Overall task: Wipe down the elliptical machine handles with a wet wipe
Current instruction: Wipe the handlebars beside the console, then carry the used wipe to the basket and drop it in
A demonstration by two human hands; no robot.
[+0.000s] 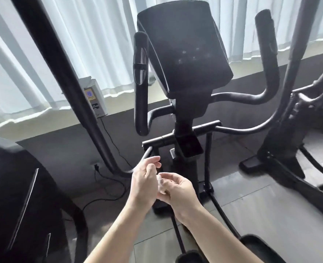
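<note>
A black elliptical machine stands in front of me, its dark console (183, 50) at top centre. The left fixed handle (140, 78) curves up beside the console, and the right fixed handle (266, 54) rises on the other side. Long moving arms pass at the left (62, 73) and right (297, 54). My left hand (144, 181) and my right hand (179, 190) meet low in front of the machine's post, well below the handles. Between them is a small, crumpled white wet wipe (161, 182). My right hand's curled fingers hold it, and my left hand pinches its near side. Most of the wipe is hidden.
Another black machine (14, 196) fills the lower left, and a second elliptical (289, 149) stands at the right. A white charging box (94, 99) sits on the window ledge, with cables (103, 186) trailing to the floor. Pale curtains hang behind. The floor is grey tile.
</note>
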